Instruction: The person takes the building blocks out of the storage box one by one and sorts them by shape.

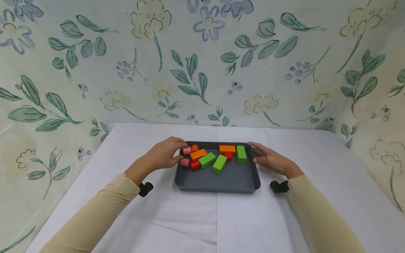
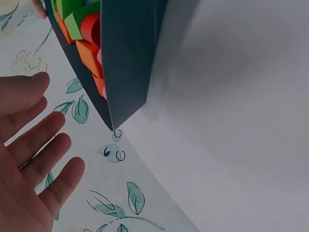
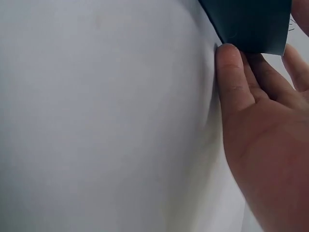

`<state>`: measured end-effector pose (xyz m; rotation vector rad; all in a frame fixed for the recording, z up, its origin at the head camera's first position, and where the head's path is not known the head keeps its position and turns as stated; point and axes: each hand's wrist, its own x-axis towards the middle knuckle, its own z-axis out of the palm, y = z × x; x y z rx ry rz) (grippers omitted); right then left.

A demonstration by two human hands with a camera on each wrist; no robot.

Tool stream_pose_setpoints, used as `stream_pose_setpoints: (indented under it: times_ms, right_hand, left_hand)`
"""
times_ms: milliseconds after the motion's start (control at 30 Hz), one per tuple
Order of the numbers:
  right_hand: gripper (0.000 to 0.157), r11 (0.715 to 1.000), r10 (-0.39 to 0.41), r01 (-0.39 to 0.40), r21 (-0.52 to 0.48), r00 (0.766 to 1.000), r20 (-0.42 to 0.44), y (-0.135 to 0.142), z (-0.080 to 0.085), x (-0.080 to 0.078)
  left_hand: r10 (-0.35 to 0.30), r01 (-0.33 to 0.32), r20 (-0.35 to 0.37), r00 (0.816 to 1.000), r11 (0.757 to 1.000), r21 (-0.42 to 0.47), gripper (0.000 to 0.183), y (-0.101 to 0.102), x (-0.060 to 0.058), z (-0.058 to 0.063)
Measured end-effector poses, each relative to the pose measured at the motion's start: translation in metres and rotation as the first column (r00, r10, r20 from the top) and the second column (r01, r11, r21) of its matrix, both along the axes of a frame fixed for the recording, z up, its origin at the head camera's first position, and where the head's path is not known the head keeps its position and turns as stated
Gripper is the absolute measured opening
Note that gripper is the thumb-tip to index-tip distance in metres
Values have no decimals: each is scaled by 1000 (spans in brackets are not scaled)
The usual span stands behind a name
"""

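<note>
A dark grey rectangular tray (image 1: 218, 182) lies on the table with several coloured blocks gathered toward its far side. Green blocks (image 1: 207, 160), orange blocks (image 1: 227, 150), red cylinders (image 1: 194, 164) and pink cylinders (image 1: 185, 162) are among them. My left hand (image 1: 166, 153) is at the tray's far left side; in the left wrist view its fingers (image 2: 53, 157) are spread, apart from the tray wall. At the far right corner is my right hand (image 1: 272, 160), its fingertips (image 3: 229, 55) right at the tray's outer wall in the right wrist view.
White cloth (image 1: 177, 218) covers the table under the tray. Behind and at both sides hangs a floral-patterned curtain (image 1: 202, 63). A black wrist camera (image 1: 146, 189) sits on the left wrist and another (image 1: 280, 186) on the right.
</note>
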<state>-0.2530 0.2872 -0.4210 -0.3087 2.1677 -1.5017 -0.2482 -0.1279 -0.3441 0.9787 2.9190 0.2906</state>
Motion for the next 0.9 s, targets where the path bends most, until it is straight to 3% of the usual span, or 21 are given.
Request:
stream_pose_setpoints:
  times_ms: [233, 400, 733, 900]
  right_hand:
    - [82, 1000, -3, 3, 5, 999, 44, -3, 5, -2]
    - [78, 999, 7, -7, 47, 1000, -6, -5, 5, 0]
    - [75, 993, -38, 45, 112, 998, -58, -6, 1, 3]
    - [76, 991, -51, 58, 118, 997, -61, -6, 0, 4]
  left_hand:
    - [-125, 127, 24, 992, 983, -133, 24, 15, 0, -7]
    - [-121, 127, 41, 992, 968, -217, 19, 23, -1, -16]
    - [-76, 88, 103, 992, 988, -124, 37, 19, -9, -47]
    - [-74, 83, 93, 993, 992, -91, 35, 18, -15, -49]
